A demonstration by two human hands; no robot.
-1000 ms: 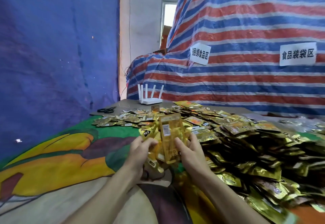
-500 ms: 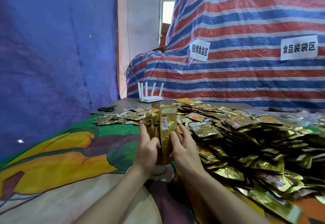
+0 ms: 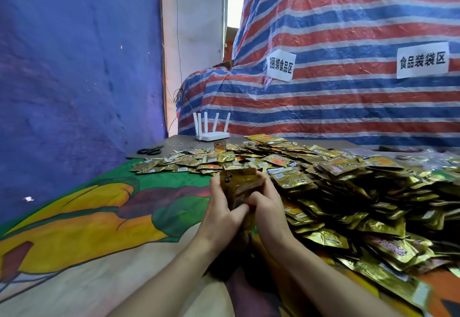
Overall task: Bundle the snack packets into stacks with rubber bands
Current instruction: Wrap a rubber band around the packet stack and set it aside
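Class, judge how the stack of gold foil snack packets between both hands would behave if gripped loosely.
Probably slippery: the stack of gold foil snack packets looks glossy and may slide apart. Likely floppy singly: those in the loose heap lie bent. Left hand and right hand both clamp it, suggesting it fans easily.

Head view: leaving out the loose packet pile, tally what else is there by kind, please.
White router: 1
Black scissors: 1
Paper signs: 2
Packet stack, gripped by left hand and right hand: 1
Total: 5
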